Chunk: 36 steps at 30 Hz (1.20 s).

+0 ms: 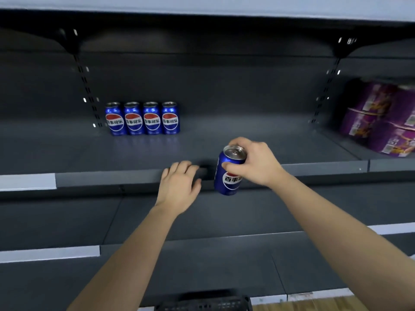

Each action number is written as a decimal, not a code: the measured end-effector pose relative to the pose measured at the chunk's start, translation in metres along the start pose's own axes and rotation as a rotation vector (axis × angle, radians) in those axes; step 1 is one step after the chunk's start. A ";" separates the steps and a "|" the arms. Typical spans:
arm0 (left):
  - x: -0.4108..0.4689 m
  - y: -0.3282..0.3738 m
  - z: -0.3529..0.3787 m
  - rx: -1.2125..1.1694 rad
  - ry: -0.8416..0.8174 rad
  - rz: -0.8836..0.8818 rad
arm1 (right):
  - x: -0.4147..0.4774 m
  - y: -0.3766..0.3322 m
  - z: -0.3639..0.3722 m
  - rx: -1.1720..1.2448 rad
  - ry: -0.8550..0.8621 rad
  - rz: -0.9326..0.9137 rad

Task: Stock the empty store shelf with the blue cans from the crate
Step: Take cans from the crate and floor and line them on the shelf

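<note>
The bottom edge cuts off the black plastic crate (202,303); purple printed packs (379,122) are blurred beyond the right end of the dark metal shelf (247,140).

Your dark grey metal shelf (247,140), with cans at its back left corner.
You had four blue Pepsi cans (152,118) standing upright on it in one row by the rear wall, side by side and touching, labels facing you. On the neighbouring bay (393,164) to your right sat stacked purple printed packs (381,122), too blurred to read.
</note>
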State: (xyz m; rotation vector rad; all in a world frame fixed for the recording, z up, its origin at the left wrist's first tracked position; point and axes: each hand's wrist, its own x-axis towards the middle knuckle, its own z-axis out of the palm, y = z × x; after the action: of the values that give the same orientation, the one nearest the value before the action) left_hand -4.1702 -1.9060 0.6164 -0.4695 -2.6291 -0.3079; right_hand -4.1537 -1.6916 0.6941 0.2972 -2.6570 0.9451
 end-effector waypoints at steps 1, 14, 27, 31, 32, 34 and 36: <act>0.007 -0.003 0.001 0.019 -0.009 -0.006 | 0.009 -0.003 -0.003 0.002 0.015 0.000; 0.058 -0.041 0.027 0.106 -0.049 -0.114 | 0.100 0.009 0.018 -0.007 0.076 0.151; 0.069 -0.047 0.030 0.104 -0.083 -0.087 | 0.093 0.029 0.038 0.246 -0.056 0.227; 0.069 -0.049 0.031 0.113 -0.071 -0.087 | 0.092 0.032 0.056 0.345 -0.004 0.245; 0.068 -0.049 0.031 0.119 -0.065 -0.090 | 0.095 0.031 0.060 0.346 0.018 0.238; 0.067 -0.050 0.032 0.119 -0.053 -0.104 | 0.101 0.030 0.067 0.339 0.048 0.227; 0.066 -0.050 0.033 0.106 -0.035 -0.112 | 0.109 0.029 0.073 0.324 0.057 0.220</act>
State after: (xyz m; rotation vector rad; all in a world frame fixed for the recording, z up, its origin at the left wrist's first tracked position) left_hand -4.2574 -1.9237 0.6120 -0.2962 -2.6948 -0.1956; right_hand -4.2795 -1.7264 0.6618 0.0461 -2.5144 1.4346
